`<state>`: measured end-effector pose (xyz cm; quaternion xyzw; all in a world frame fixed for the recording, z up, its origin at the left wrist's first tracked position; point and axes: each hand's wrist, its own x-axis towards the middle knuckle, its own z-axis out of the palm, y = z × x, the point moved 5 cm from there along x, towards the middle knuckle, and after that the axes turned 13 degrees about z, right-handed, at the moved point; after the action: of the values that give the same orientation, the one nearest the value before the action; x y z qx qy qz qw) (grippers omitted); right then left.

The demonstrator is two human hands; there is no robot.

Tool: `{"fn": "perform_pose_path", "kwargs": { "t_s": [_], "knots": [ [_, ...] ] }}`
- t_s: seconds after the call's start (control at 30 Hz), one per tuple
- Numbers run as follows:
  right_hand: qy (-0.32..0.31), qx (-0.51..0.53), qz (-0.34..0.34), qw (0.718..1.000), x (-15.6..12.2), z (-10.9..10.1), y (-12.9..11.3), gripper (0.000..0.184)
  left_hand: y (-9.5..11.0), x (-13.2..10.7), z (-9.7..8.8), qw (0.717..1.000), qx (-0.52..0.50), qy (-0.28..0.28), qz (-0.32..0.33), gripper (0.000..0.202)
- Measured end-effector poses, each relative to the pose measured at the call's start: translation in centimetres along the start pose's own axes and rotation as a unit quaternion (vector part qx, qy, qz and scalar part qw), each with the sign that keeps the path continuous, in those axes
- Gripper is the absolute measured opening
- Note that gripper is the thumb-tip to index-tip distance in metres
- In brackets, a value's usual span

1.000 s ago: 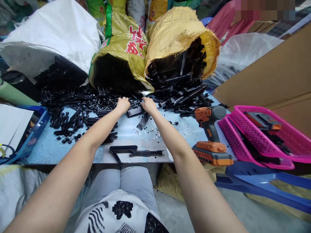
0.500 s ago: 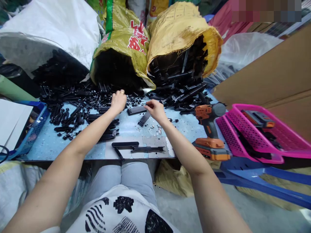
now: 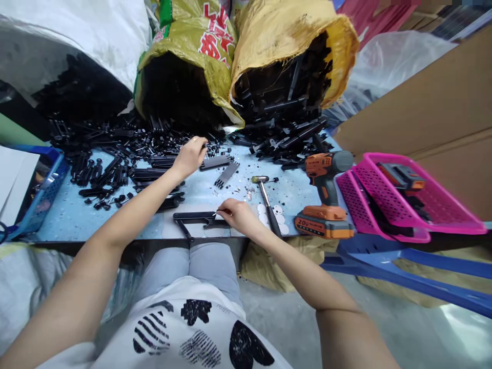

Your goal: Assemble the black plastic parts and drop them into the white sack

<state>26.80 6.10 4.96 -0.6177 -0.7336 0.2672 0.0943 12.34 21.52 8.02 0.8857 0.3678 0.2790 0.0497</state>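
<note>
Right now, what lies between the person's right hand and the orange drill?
In the head view, a hammer lies between the right hand and drill, with white discs beside its handle.

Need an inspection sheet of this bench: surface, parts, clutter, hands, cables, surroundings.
Surface: blue table top, specked with small bits.
Job's things: black hinged assembly near the front edge; two flat toothed plates farther back.
Clutter: heaped black parts at left; hammer and orange drill at right.
Hands: right hand pinches a small shiny piece at the assembly; left hand by small parts, grip unclear.
Cables: dark loop at left edge, cannot tell whether a cable.
Surroundings: white sack, olive sack and yellow sack behind; pink baskets and cardboard at right.
</note>
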Motion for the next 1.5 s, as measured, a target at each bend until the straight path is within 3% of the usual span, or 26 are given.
{"fn": "perform_pose_path", "kwargs": {
  "t_s": [0.1,0.17,0.27,0.37,0.57,0.77,1.0,1.13,1.23,1.33,1.5],
  "knots": [
    [-0.003,-0.098,-0.043,0.994,-0.1,0.7,-1.2,0.015,2.9,-7.2,-3.9,0.997,-0.022,0.079,0.006,0.02],
    [-0.018,-0.155,-0.077,0.985,-0.3,1.2,-2.0,0.017,4.4,-12.2,-5.2,0.993,-0.022,0.119,-0.006,0.018],
    [-0.015,-0.186,-0.098,0.978,-0.6,1.8,-2.4,0.017,5.7,-17.7,-4.8,0.99,-0.014,0.139,-0.017,0.016],
    [0.012,-0.156,-0.088,0.984,-0.8,2.1,-1.8,0.016,6.2,-20.1,-3.3,0.991,0.02,0.13,0.003,0.018],
    [0.085,-0.054,-0.122,0.987,-1.6,2.4,-0.6,0.022,6.5,-20.5,-2.1,0.976,0.123,0.164,0.075,0.021],
    [0.094,-0.005,-0.139,0.986,-2.1,2.4,-0.1,0.024,6.4,-20.9,-2.3,0.962,0.156,0.2,0.098,0.024],
    [0.104,0.02,-0.157,0.982,-2.4,2.6,0.5,0.028,7.0,-21.6,-1.8,0.972,0.116,0.134,0.154,0.026],
    [0.099,0.025,-0.173,0.98,-2.8,2.9,1.5,0.038,6.9,-21.7,-2.4,0.972,0.104,0.136,0.161,0.029],
    [0.104,0.011,-0.216,0.971,-2.5,3.5,2.7,0.048,7.1,-21.4,-2.6,0.975,0.09,0.095,0.181,0.028],
    [0.112,-0.015,-0.269,0.957,-2.2,4.5,3.7,0.051,7.8,-20.1,-2.1,0.984,0.091,0.047,0.148,0.025],
    [0.14,-0.055,-0.232,0.961,-1.9,5.7,4.7,0.052,10.6,-16.1,2.1,0.983,0.065,-0.137,0.099,0.043]
  ]
}}
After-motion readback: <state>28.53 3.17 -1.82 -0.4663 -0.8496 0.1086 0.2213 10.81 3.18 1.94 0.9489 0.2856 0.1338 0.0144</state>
